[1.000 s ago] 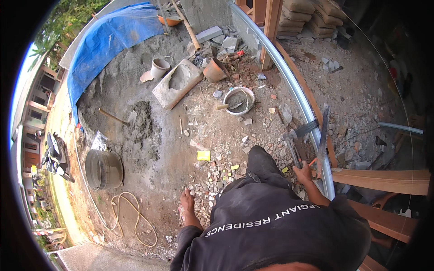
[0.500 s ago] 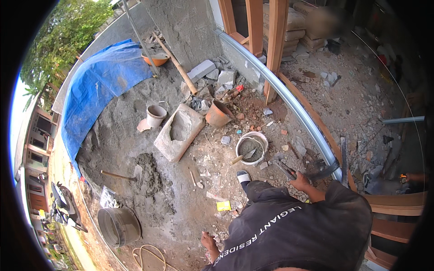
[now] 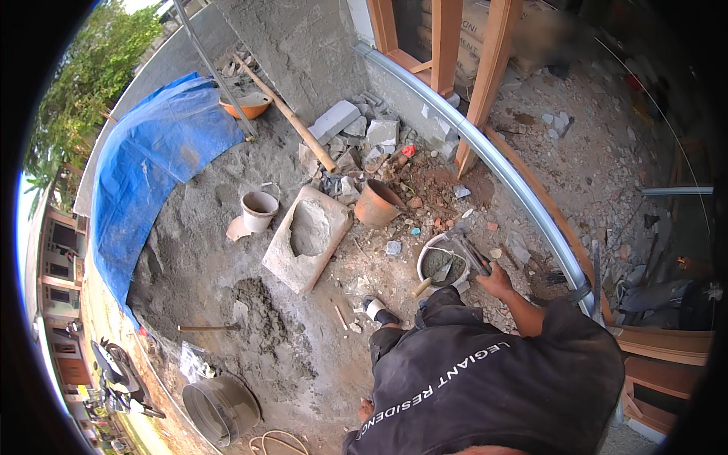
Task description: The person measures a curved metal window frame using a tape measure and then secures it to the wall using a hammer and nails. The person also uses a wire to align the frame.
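Observation:
My right hand (image 3: 497, 282) is closed around a dark-handled tool (image 3: 476, 258) with a grey end. I cannot tell its exact kind. Its end is over the right rim of a white bucket (image 3: 422, 267) of wet grey mortar. A wooden-handled trowel (image 3: 422, 287) leans inside that bucket, its blade in the mortar. Low on the left, my left hand (image 3: 365, 409) shows only in part past the dark shirt, and its fingers are mostly hidden. My foot in a sandal (image 3: 372, 306) rests on the ground left of the bucket.
An orange-brown bucket (image 3: 378, 203), a mortar-crusted trough (image 3: 274, 262) and a white pail (image 3: 259, 211) stand ahead. A wooden handle (image 3: 206, 328) sticks out of wet mortar. A large tub (image 3: 221, 410) is at lower left. A metal rail (image 3: 485, 148) curves past wooden posts (image 3: 489, 83) and rubble.
My right hand and its tool have moved up and left to the bucket. My foot has shifted left, and my left hand is more hidden. A yellow packet is now out of sight.

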Demonstrator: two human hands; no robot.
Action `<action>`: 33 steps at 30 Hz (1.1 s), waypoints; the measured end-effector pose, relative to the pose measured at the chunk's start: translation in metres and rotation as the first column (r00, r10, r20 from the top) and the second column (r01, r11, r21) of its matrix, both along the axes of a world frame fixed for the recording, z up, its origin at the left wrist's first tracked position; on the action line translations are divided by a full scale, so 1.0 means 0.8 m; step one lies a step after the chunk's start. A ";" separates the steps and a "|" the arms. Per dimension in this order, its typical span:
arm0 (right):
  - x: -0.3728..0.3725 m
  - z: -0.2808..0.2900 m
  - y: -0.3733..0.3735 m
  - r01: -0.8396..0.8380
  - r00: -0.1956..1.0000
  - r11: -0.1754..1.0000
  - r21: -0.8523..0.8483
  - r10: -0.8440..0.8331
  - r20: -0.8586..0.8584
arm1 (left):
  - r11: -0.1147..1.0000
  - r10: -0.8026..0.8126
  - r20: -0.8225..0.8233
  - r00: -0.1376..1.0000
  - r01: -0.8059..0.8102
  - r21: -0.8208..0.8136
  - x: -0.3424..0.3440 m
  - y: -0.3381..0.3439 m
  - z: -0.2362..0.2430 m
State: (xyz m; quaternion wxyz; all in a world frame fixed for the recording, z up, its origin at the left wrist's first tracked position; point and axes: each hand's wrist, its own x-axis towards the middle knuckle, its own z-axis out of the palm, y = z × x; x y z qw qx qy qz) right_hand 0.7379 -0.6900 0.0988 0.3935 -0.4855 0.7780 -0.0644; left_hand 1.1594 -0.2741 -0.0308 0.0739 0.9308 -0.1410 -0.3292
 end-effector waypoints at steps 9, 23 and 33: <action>0.066 -0.082 0.000 0.208 0.962 0.976 0.062 -0.192 -0.195 | 0.933 0.251 -0.111 0.962 -0.271 -0.236 0.161 -0.165 0.088; 0.216 -0.045 -0.025 0.205 0.972 0.970 0.132 -0.186 -0.145 | 0.932 0.126 -0.171 0.977 -0.176 -0.316 0.331 -0.323 0.089; 0.214 -0.064 -0.087 0.253 0.962 0.963 0.097 -0.240 -0.128 | 0.968 -0.038 -0.058 0.998 0.022 -0.249 0.310 -0.473 0.076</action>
